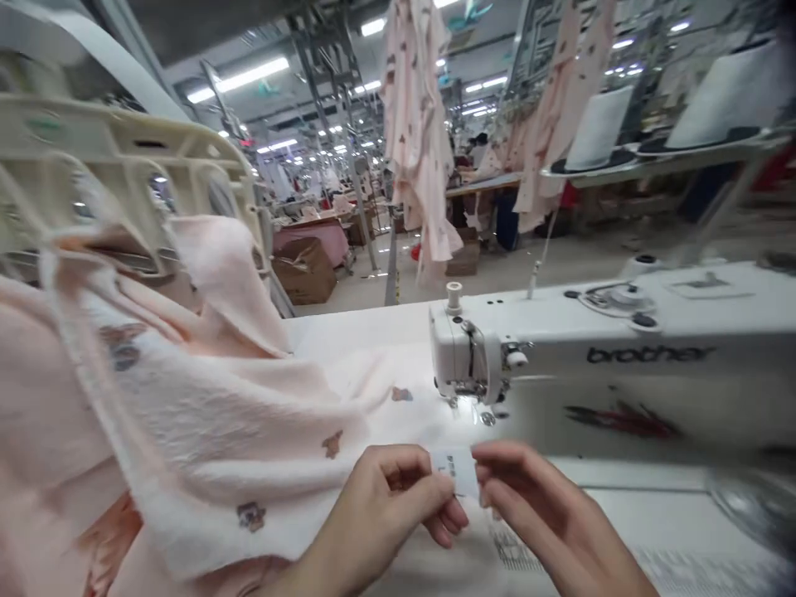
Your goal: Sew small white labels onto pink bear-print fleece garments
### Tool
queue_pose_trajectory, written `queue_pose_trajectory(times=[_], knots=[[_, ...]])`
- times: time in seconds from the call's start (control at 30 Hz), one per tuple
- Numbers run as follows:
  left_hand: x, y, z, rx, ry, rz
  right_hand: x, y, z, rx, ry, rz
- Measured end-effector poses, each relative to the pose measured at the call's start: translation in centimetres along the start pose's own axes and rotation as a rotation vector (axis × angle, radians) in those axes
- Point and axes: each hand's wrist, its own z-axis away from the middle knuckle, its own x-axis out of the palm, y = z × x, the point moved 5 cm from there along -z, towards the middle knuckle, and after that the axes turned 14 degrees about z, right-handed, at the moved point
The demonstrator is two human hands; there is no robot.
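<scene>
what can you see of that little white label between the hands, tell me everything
The small white label is a short rectangular strip that looks like fabric, with dark printing too blurred to read. It is held up between the left hand, which pinches one end, and the right hand, whose fingers touch the other. It sits just in front of the white sewing machine, above the pale pink fleece garment. Whether it is attached to the garment cannot be told.

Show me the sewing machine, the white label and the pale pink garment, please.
Sewing machine (650, 355), head view: on the arm, at the "brother" lettering.
White label (453, 473), head view: on its middle.
Pale pink garment (205, 423), head view: on its fuzzy fabric.
</scene>
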Motion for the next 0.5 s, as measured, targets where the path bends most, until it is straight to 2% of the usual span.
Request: queue_pose_trajectory(times=[0.1,0.23,0.33,0.5], knots=[[-0.1,-1.0,0.5,-0.03,-0.026,-0.037,0.4,-1.7,-1.2,0.081,-0.071,-0.042],[-1.8,0.0,0.4,0.014,0.045,-0.172,1.3,-1.7,-0.8,0.099,-0.09,0.02],[-2.3,0.4,0.3,0.032,0.045,-0.146,1.6,-1.5,-0.5,0.098,-0.091,0.057],[-2.2,-0.1,-0.1,0.038,0.045,-0.107,1.6,-1.9,-0.4,0.086,-0.075,0.1]])
